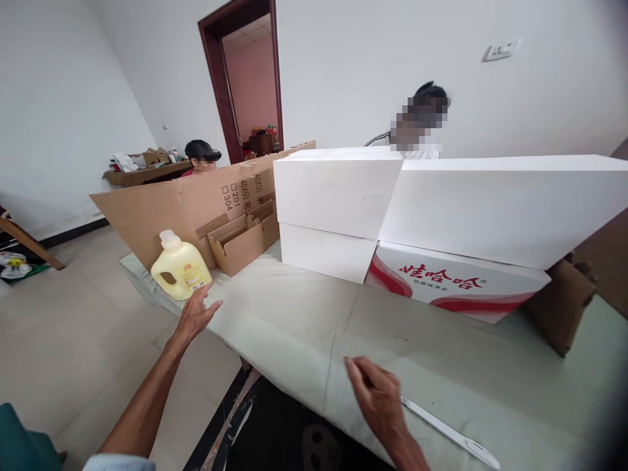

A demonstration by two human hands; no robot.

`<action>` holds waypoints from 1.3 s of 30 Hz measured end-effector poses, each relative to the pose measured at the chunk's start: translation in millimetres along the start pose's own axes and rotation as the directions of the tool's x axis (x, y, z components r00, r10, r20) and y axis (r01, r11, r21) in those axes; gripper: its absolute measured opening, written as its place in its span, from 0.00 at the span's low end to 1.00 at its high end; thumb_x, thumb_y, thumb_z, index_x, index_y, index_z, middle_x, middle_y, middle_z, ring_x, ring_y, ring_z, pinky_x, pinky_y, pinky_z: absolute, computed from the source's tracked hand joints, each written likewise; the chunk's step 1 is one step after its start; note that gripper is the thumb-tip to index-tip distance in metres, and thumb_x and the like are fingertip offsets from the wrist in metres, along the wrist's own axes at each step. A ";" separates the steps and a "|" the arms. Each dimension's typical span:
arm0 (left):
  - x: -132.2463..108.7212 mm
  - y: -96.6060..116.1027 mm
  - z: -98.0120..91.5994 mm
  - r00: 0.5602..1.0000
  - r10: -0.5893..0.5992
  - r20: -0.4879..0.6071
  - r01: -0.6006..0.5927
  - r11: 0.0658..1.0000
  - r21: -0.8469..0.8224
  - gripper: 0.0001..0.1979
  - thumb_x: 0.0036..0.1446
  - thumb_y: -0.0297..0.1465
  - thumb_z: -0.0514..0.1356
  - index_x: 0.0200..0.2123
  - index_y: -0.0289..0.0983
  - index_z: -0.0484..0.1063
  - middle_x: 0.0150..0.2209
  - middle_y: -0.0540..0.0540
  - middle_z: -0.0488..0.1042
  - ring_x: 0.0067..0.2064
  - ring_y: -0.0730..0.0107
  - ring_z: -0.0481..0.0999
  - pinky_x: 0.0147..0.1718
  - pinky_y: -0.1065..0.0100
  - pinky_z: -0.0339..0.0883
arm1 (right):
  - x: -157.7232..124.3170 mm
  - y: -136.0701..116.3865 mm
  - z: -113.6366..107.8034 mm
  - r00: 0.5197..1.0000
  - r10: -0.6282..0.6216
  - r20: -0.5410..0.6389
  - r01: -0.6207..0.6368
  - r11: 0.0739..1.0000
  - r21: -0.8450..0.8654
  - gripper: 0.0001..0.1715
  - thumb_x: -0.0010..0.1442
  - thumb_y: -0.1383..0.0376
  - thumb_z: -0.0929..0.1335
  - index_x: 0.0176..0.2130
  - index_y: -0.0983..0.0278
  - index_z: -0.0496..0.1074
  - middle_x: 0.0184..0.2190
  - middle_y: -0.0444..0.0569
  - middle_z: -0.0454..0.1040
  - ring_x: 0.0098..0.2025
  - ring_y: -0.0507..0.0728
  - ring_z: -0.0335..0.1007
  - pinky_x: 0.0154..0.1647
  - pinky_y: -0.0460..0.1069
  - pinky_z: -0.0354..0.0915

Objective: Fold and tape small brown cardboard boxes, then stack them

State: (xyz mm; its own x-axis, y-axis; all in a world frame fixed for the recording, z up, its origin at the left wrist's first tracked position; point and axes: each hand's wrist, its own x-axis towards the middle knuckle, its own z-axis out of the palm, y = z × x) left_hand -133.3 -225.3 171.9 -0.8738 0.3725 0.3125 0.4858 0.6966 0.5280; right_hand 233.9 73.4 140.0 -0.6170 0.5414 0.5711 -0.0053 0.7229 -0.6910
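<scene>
A pale yellow jug [184, 267] with a whitish cap and a side handle stands near the table's left edge. My left hand [197, 315] is at its lower right, thumb and fingers apart; whether a fingertip touches the jug I cannot tell. My right hand [377, 396] is over the front of the table, its fingers curled in and close together, with nothing visible between them. Beside its wrist lies a long, thin white plastic tool [449, 428], widening at the near end, which has a slot; its far end is partly behind the hand.
A small open cardboard box [240, 245] stands beside the jug, before a large upright cardboard sheet [206, 190]. White boxes [338, 196] and a red-and-silver printed carton [451, 281] line the back of the cloth-covered table [294, 314]. Two people [424, 118] are behind them.
</scene>
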 end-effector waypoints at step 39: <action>-72.2 147.9 -19.9 0.927 0.231 0.294 -0.033 0.835 -0.550 0.21 0.68 0.53 0.58 0.35 0.41 0.71 0.71 0.36 0.73 0.67 0.44 0.74 0.56 0.55 0.73 | -30.7 16.2 -80.7 0.882 0.109 0.458 -0.183 0.976 0.120 0.61 0.66 0.31 0.69 0.83 0.45 0.45 0.83 0.54 0.49 0.83 0.72 0.47 0.77 0.71 0.61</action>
State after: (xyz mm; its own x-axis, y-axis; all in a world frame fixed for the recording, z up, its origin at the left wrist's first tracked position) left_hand 2.0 -161.5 243.2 -0.7046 0.6867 0.1791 0.4457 0.2319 0.8646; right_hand 316.3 103.1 147.1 -0.9052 0.3601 0.2256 0.0136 0.5551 -0.8316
